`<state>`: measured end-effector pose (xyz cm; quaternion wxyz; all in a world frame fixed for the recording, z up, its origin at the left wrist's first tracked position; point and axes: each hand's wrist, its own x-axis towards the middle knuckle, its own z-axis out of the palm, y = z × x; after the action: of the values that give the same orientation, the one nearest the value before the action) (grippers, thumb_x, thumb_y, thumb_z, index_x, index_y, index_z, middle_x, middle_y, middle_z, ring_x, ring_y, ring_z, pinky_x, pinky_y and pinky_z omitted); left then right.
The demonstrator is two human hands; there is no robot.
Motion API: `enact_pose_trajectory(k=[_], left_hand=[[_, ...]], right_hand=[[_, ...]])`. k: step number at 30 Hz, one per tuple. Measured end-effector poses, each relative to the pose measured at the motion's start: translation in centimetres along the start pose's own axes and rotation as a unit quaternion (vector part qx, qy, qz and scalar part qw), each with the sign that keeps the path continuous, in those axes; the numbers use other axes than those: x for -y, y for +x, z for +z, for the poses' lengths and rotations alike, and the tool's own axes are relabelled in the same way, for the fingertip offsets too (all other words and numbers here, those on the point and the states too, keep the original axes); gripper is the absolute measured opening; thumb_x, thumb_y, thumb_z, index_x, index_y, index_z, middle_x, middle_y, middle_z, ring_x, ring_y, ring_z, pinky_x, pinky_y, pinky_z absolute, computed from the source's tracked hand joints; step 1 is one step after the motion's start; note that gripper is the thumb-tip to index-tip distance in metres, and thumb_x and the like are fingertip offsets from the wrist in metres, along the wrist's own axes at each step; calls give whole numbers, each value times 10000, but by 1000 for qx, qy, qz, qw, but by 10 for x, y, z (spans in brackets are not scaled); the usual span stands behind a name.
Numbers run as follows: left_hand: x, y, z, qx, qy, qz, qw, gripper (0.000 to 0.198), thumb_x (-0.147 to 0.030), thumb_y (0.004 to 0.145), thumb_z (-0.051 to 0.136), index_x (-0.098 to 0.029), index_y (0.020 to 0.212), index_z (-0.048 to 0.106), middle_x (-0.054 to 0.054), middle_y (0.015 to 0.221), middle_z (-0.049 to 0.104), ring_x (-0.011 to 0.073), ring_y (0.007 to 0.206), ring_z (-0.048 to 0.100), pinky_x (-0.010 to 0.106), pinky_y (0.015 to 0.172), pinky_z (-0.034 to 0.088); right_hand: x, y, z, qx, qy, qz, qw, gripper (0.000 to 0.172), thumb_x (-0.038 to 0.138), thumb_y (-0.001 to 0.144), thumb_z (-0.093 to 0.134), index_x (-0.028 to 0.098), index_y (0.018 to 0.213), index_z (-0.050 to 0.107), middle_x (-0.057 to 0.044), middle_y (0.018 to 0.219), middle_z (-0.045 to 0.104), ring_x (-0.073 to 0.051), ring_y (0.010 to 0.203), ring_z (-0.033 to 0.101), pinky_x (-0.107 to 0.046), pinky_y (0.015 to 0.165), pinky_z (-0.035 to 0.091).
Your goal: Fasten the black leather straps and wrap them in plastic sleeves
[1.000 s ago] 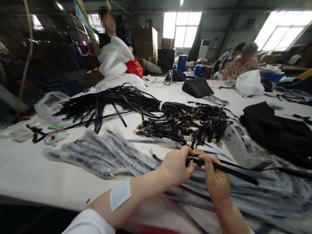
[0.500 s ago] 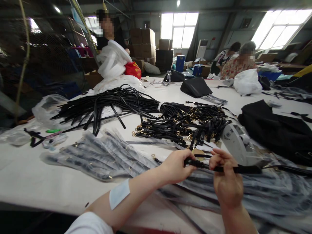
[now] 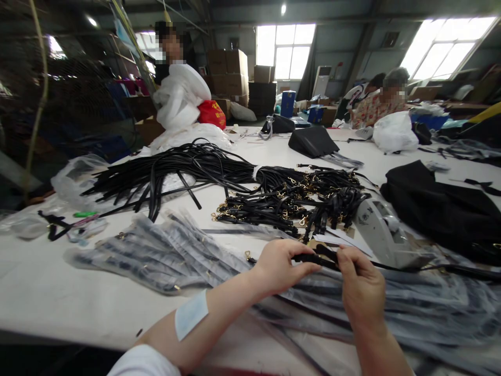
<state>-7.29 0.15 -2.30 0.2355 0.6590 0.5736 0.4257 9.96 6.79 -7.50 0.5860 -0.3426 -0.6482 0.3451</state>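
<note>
A black strap point(image 3: 327, 262) runs between my two hands above the bagged straps. My left hand point(image 3: 279, 266) is closed around one part of it, with a gold clasp point(image 3: 248, 255) sticking out behind the wrist side. The fingers of my right hand point(image 3: 362, 284) pinch the strap at a folded loop, and a length of it trails off to the right. Beneath both hands lie long straps in clear plastic sleeves point(image 3: 188, 250). Just beyond them is a heap of black straps with gold clasps point(image 3: 282, 203).
A long bundle of black straps point(image 3: 188, 162) stretches to the left across the white table point(image 3: 47, 292). At the right stand a grey-white tape dispenser point(image 3: 381, 230) and a black bag point(image 3: 438, 209). Other people are at the far side, one behind white plastic wrapping point(image 3: 182, 99).
My right hand has turned, and its fingers have gone from spread along the strap to pinching a folded loop of it. My left hand stays nearly in place, still gripping.
</note>
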Motion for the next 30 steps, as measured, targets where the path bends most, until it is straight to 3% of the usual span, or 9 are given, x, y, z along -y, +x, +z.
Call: enact_pose_trajectory(k=[3, 10, 16, 20, 27, 30], left_hand=[[-3, 1, -4, -41, -14, 23, 999, 224, -327, 798, 737, -232, 999, 764, 23, 960, 770, 165, 855, 701, 233, 808, 513], [-3, 3, -6, -69, -25, 44, 996, 217, -323, 821, 719, -198, 994, 758, 40, 911, 769, 157, 798, 691, 234, 732, 494], [-3, 3, -8, -38, -69, 15, 997, 243, -358, 837, 692, -181, 992, 755, 47, 891, 771, 159, 760, 688, 233, 710, 503], [-7, 2, -11, -12, -108, -1, 994, 233, -349, 842, 683, -175, 978, 757, 42, 853, 771, 154, 737, 692, 223, 695, 513], [-6, 1, -13, 4, -99, 11, 995, 219, -331, 796, 733, -181, 953, 765, 47, 893, 772, 162, 783, 697, 230, 743, 514], [-4, 1, -12, 12, -94, 25, 995, 228, -307, 789, 742, -192, 986, 761, 39, 907, 771, 153, 785, 695, 222, 752, 508]], right_hand=[[1, 5, 2, 5, 23, 11, 1000, 321, 355, 874, 650, 197, 612, 554, -30, 843, 576, -188, 806, 525, -319, 757, 408], [3, 8, 0, 117, 34, 46, 991, 362, 347, 908, 605, 189, 586, 555, -58, 983, 619, -209, 943, 555, -308, 814, 436], [4, 8, -1, 189, 66, 45, 979, 256, 371, 942, 554, 213, 829, 721, -80, 1032, 640, -236, 969, 579, -340, 841, 473], [6, 9, -5, 225, 86, 45, 970, 276, 368, 958, 526, 223, 850, 733, -82, 1061, 634, -240, 984, 577, -360, 879, 477], [7, 8, -5, 246, 90, 39, 964, 295, 391, 950, 538, 220, 809, 733, -85, 1129, 637, -251, 1068, 582, -385, 939, 481], [8, 6, -4, 215, 116, 76, 967, 286, 403, 951, 537, 223, 857, 738, -100, 1245, 603, -254, 1102, 580, -339, 818, 529]])
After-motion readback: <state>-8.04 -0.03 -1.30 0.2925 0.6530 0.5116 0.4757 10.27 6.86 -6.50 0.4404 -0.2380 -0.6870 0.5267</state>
